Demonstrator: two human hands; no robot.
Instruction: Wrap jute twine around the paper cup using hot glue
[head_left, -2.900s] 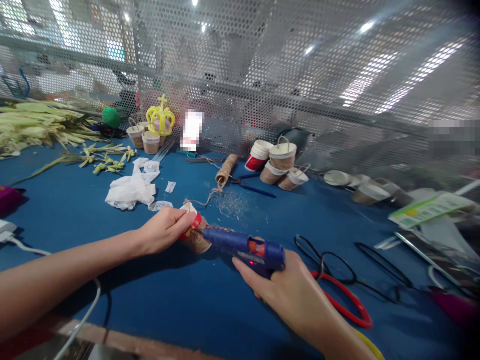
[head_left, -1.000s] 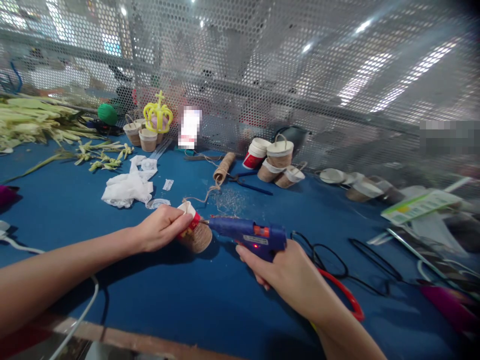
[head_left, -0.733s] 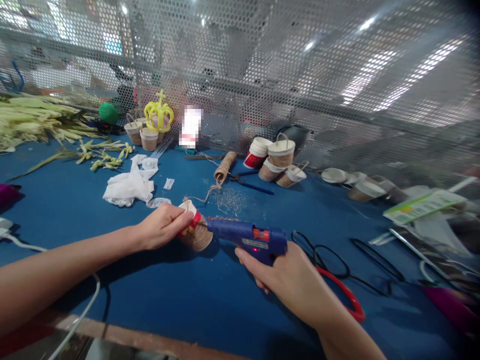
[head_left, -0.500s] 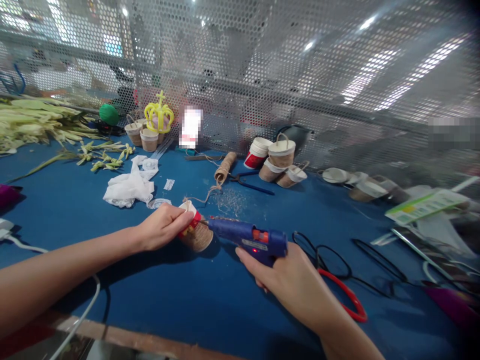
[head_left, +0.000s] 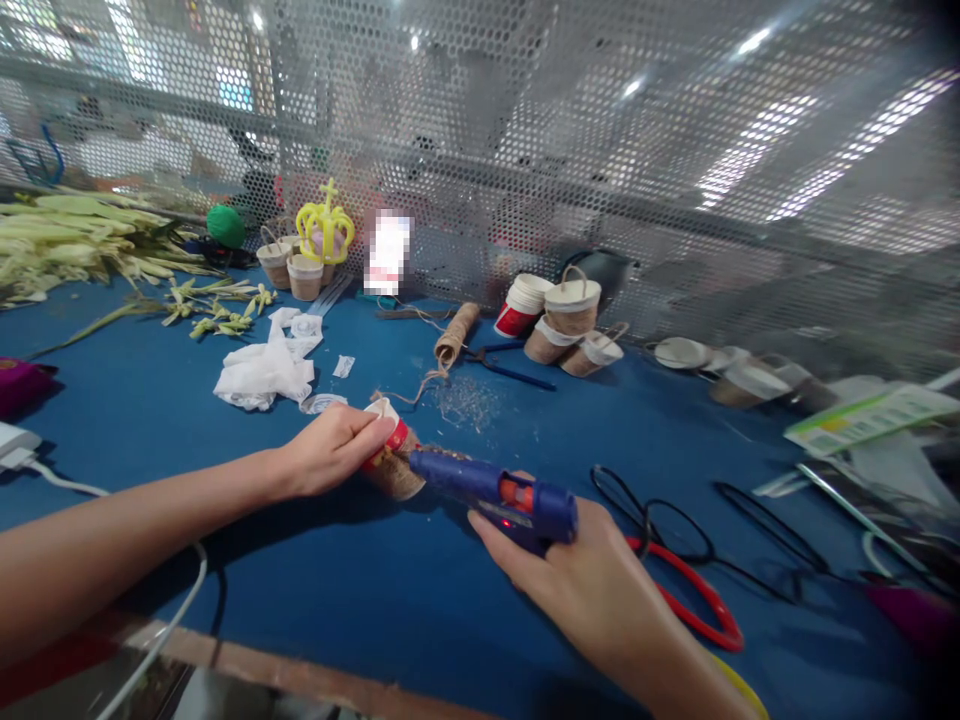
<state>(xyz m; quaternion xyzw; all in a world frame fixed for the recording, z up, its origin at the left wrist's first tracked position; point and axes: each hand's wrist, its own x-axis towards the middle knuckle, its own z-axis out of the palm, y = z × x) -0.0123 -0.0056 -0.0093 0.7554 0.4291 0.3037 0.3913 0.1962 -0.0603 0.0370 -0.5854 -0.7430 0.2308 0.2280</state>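
Note:
My left hand (head_left: pixel 330 455) is closed round a small paper cup (head_left: pixel 391 458) lying on its side on the blue table; the cup has a white rim, a red band and brown twine wound round its lower part. My right hand (head_left: pixel 577 575) grips a blue glue gun (head_left: pixel 499 490) with an orange trigger part, its nozzle against the cup's twine-covered side. A strand of twine runs from the cup to a twine spool (head_left: pixel 455 335) farther back.
Several twine-wrapped cups (head_left: pixel 570 320) and pliers (head_left: pixel 499 365) lie behind. White cloth scraps (head_left: pixel 262 370), green leaf strips (head_left: pixel 82 240) and a yellow crown (head_left: pixel 324 230) are at the left. Black and red wire loops (head_left: pixel 675 560) lie right. A perforated metal screen (head_left: pixel 525 140) closes the back.
The glue gun has dropped slightly and its nozzle now sits lower on the cup's side. My left hand keeps its hold on the cup.

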